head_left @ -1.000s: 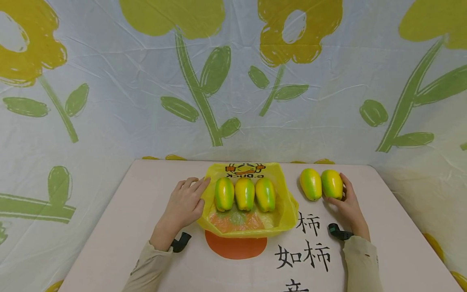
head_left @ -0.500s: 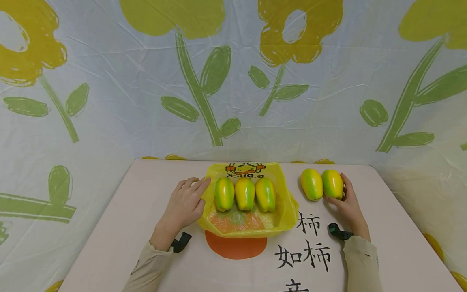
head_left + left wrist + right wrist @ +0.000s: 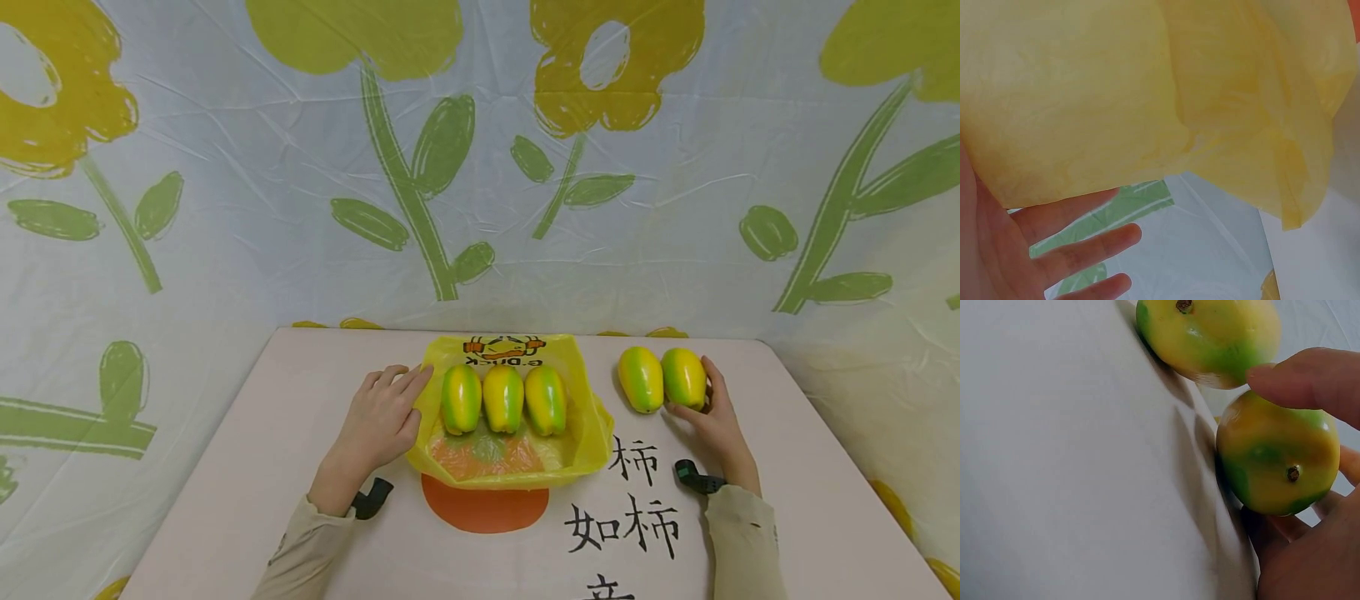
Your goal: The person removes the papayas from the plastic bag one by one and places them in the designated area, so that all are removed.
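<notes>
In the head view, three glossy yellow-green papayas (image 3: 503,400) lie in a row in an open yellow plastic bag (image 3: 588,454). My left hand (image 3: 378,421) touches the bag's left edge with extended fingers; in the left wrist view, several straight fingers (image 3: 1094,247) show below the yellow plastic. To the right, my right hand (image 3: 716,421) holds another papaya (image 3: 683,379), thumb on one side and fingers around the other. Beside it, close by, sits one more papaya (image 3: 641,380). The right wrist view shows the held papaya's (image 3: 1279,456) stem end and the thumb (image 3: 1310,384) over it.
The pale table mat (image 3: 247,467) bears black characters (image 3: 622,527) and a red-orange printed shape (image 3: 486,507). A cloth with printed flowers (image 3: 300,167) hangs behind the table. Dark camera mounts (image 3: 372,498) sit at both wrists.
The two papayas at the right have shifted very slightly rightward along with my right hand. My left hand and the bag stay in place.
</notes>
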Motion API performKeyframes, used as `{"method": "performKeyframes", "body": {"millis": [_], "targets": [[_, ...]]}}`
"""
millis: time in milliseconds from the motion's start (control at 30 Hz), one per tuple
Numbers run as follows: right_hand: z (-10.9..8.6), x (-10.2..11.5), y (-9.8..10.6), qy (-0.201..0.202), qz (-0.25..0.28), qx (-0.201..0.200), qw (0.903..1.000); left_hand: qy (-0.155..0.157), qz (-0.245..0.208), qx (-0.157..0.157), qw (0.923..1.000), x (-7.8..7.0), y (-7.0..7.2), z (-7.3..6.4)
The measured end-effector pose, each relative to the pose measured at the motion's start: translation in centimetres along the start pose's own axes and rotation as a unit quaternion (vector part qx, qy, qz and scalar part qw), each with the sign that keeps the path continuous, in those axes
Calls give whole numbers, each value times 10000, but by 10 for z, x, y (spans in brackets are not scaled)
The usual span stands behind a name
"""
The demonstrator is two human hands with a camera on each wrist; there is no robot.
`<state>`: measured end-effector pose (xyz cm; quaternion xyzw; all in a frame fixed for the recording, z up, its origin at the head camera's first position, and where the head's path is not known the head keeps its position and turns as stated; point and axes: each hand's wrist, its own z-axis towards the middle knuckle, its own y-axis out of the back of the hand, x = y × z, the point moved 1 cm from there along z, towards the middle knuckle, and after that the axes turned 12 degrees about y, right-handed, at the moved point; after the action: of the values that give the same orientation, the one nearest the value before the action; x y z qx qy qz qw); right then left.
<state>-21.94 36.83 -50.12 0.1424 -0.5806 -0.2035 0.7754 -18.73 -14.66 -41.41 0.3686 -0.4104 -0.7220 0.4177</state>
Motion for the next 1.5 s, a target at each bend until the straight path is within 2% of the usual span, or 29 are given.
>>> {"method": "performKeyframes", "body": {"millis": [367, 733, 1500], "targets": [[-1, -3, -1, -123, 46, -8, 9999, 12, -50, 31, 10000, -1, 0, -1], [0, -3, 0, 42, 43, 0, 10000, -22, 6, -18, 10000, 0, 0, 0], [3, -5, 0, -49, 205, 24, 9998, 11, -6, -7, 10000, -1, 2, -1]]}}
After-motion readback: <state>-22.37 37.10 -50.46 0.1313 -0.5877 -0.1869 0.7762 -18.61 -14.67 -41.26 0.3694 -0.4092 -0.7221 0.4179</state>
